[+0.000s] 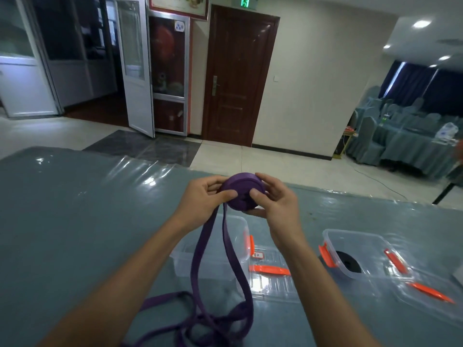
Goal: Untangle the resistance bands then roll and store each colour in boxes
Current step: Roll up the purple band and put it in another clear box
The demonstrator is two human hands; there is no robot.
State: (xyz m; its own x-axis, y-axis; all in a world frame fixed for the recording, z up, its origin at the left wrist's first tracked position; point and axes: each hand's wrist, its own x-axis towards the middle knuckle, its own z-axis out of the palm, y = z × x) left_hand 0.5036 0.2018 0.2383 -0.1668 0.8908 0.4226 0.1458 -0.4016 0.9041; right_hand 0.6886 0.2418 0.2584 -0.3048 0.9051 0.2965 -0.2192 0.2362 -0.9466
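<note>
On the left, the left hand (200, 196) pinches the purple roll (241, 191). Its thumb lies flat on the near face and its fingers are curled behind. The roll is held in the air above the grey table (75, 209), at about the middle of the scene. The right hand (275, 204) grips it from the other side, thumb on the face and fingers wrapped round the rim and underneath.

Two loose strands (200, 251) hang from the roll to a crossed heap (213, 321) at the near edge. That is where I'd expect trouble. The loops look overlapped, so a pull could tighten a knot or feed a twist into the coil. The rubber looks springy, so if either thumb lifts, I reckon the wound turns would spring open.

The strands hang in front of the empty clear box (183, 261), and a snag there might drag it. Its labelled lid (270, 281) lies just to its right. Further right, a second box (363, 236) holds a black roll (349, 264), well clear of the hands.
</note>
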